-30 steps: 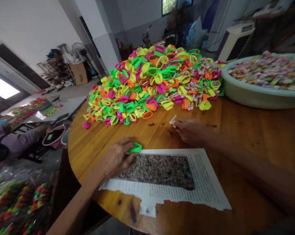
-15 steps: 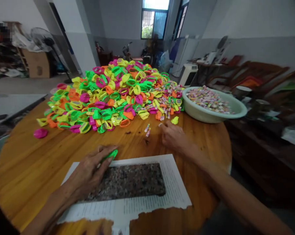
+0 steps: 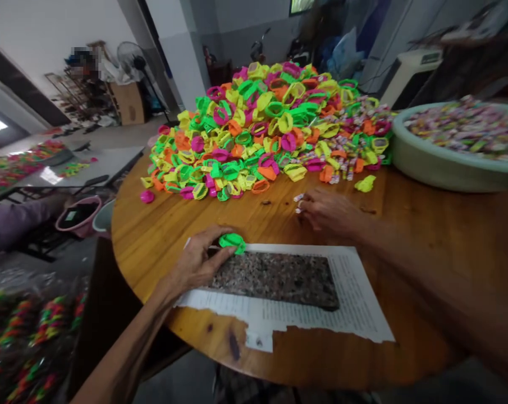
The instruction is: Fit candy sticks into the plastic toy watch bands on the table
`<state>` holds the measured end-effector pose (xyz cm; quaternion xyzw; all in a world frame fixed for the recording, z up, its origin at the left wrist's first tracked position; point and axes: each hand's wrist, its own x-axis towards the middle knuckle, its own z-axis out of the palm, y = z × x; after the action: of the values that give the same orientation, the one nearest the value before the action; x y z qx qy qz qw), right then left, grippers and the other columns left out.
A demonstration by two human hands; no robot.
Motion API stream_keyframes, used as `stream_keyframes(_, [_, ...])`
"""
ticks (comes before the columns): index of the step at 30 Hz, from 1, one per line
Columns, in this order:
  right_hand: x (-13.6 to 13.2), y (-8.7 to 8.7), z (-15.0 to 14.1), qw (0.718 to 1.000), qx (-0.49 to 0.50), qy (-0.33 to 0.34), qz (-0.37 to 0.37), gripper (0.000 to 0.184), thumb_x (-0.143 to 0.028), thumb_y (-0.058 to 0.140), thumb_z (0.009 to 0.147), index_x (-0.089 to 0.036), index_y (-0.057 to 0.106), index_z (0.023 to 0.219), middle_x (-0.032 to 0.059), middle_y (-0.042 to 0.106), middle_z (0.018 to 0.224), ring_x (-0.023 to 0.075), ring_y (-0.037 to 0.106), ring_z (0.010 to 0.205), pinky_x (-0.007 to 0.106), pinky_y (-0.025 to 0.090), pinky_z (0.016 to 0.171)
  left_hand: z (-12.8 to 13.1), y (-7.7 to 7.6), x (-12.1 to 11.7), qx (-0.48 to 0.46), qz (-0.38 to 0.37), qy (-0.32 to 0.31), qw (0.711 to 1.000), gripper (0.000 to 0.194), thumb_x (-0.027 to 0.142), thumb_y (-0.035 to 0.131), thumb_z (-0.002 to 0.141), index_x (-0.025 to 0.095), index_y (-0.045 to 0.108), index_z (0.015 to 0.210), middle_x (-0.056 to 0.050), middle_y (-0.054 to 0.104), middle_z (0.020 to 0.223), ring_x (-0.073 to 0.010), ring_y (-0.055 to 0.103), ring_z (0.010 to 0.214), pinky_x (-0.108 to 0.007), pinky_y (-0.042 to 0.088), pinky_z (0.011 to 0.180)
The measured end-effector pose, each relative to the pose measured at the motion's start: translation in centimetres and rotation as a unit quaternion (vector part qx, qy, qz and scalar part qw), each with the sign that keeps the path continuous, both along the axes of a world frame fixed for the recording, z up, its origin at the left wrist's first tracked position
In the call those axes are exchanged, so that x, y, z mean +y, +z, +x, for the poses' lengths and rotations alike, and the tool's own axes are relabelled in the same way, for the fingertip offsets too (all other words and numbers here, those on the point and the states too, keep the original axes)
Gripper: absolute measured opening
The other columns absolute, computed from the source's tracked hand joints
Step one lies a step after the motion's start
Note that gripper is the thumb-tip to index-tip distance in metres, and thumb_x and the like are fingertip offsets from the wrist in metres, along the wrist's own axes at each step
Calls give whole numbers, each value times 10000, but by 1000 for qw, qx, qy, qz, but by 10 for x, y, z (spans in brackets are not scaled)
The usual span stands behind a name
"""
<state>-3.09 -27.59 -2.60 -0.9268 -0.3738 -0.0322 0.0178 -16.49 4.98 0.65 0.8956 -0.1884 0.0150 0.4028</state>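
Note:
My left hand (image 3: 205, 255) is closed around a bright green toy watch (image 3: 232, 242), held between thumb and fingers over the near-left end of a speckled stone slab (image 3: 274, 278). The slab lies on a torn printed sheet (image 3: 358, 286). Farther right, my right hand (image 3: 327, 210) rests low over the wood with its fingertips pinched at small wrapped candies (image 3: 298, 198); the exact grip is partly blurred. Beyond both hands rises a large heap of neon toy watches (image 3: 254, 129), with wrapped candies mixed into its right side.
A pale green basin (image 3: 447, 168) full of wrapped candies stands at the table's right. One yellow toy watch (image 3: 365, 183) and a pink piece (image 3: 147, 196) lie apart from the heap. At left are a person's sleeve (image 3: 18, 224), a pink basin (image 3: 80, 216) and bagged colourful goods (image 3: 30, 336).
The view has swung left and down. My right hand has moved left to the loose candies on the table. The green toy watch has turned in my left hand, showing more of its loop.

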Motion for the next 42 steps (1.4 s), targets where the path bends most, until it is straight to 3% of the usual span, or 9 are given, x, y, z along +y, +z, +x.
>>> stream_keyframes(3, [-1, -2, 9, 999, 1, 32, -9, 166, -203, 493, 893, -150, 646, 861, 133, 617, 936, 257, 542, 923, 355, 366, 819, -5, 0, 11, 12, -3, -2, 1000, 248, 314, 613, 919, 183, 634, 1128, -64, 678, 1044, -184, 639, 934, -313, 505, 815])
stream_keyframes(6, [7, 6, 1, 1000, 3, 11, 4, 230, -232, 450, 945, -166, 621, 806, 91, 611, 813, 212, 546, 782, 326, 365, 722, -6, -1, 14, 4, 6, -21, 1000, 272, 293, 603, 923, 193, 634, 1174, -74, 677, 1105, -197, 638, 995, -340, 504, 873])
stream_keyframes(9, [29, 26, -32, 997, 39, 21, 64, 274, -277, 415, 995, -176, 626, 852, 54, 616, 813, 178, 547, 746, 296, 378, 693, -5, -3, 15, -3, 15, -53, 998, 306, 262, 583, 929, 207, 631, 1227, -75, 679, 1125, -202, 639, 1021, -369, 506, 914])
stream_keyframes(13, [70, 46, -96, 967, 113, 71, 218, 203, -232, 444, 983, -160, 632, 955, 66, 619, 903, 181, 543, 816, 293, 394, 728, -5, -7, 16, -21, 14, -58, 998, 338, 230, 594, 905, 216, 629, 1241, -72, 691, 1108, -215, 647, 1033, -387, 522, 919])
stream_keyframes(18, [99, 28, -140, 970, 100, 23, 219, 181, -178, 422, 968, -146, 598, 938, 88, 580, 904, 201, 518, 812, 322, 393, 717, -6, -16, 15, -35, -23, -46, 998, 285, 301, 624, 914, 191, 650, 1176, -85, 705, 1124, -204, 667, 1018, -347, 533, 890])
stream_keyframes(25, [106, 15, -144, 960, 82, 29, 266, 158, -176, 436, 975, -150, 591, 955, 87, 572, 907, 203, 522, 840, 335, 428, 758, -4, -25, 16, -71, -52, -68, 994, 304, 257, 620, 917, 184, 646, 1211, -84, 708, 1093, -186, 666, 991, -334, 526, 889])
stream_keyframes(29, [110, 18, -146, 966, 76, 45, 244, 181, -181, 420, 981, -154, 588, 919, 93, 576, 895, 199, 516, 817, 330, 431, 725, -4, -27, 17, -95, -51, -66, 992, 281, 254, 621, 918, 189, 654, 1189, -77, 716, 1070, -179, 676, 958, -318, 535, 855])
stream_keyframes(37, [114, 18, -155, 994, 3, 35, 108, 165, -96, 460, 926, -140, 611, 977, 108, 565, 925, 236, 502, 864, 383, 423, 779, -5, -29, 17, -106, -40, -62, 992, 283, 267, 605, 924, 188, 638, 1194, -79, 716, 1103, -186, 687, 978, -322, 554, 864])
stream_keyframes(42, [119, 21, -160, 997, -55, 26, 51, 124, -87, 502, 864, -166, 598, 858, 112, 556, 865, 260, 490, 805, 391, 374, 652, -5, -26, 15, -109, -25, -61, 992, 288, 279, 598, 934, 199, 633, 1209, -84, 709, 1121, -197, 681, 1005, -340, 552, 881])
